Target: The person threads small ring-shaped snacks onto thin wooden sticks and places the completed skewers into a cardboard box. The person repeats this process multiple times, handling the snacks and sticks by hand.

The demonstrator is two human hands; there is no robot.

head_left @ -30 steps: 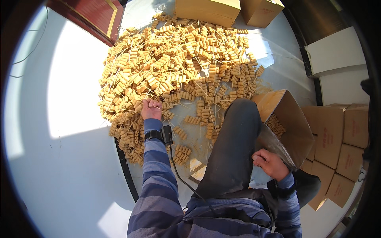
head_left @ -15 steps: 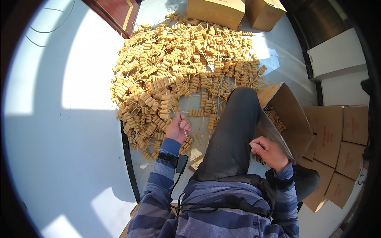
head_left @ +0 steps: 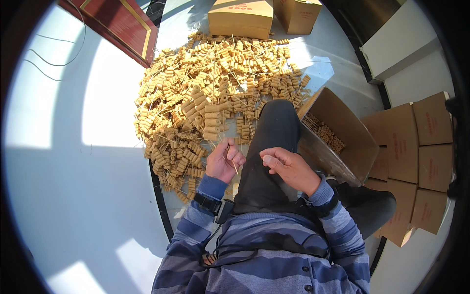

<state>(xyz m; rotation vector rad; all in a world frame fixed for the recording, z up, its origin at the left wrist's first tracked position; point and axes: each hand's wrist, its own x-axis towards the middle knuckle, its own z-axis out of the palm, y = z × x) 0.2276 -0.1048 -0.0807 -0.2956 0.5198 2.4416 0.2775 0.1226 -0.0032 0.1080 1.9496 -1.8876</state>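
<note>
Several boxes [head_left: 240, 24] near the skewered rolls [head_left: 171, 83] bear red print [head_left: 240, 8]

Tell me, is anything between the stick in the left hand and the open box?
Yes: the person's dark-trousered leg lies between the stick in the left hand and the open box. The right hand is partly between too, seen over the leg.

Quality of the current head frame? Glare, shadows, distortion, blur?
Head view: sunlit patches of floor at left blown out to white, bordered by shadow; head view: far part of the tan pile bright, near-left part shaded; head view: dark fisheye rim, stacked cartons at right skewed; head view: left hand and right hand fairly sharp.
</note>
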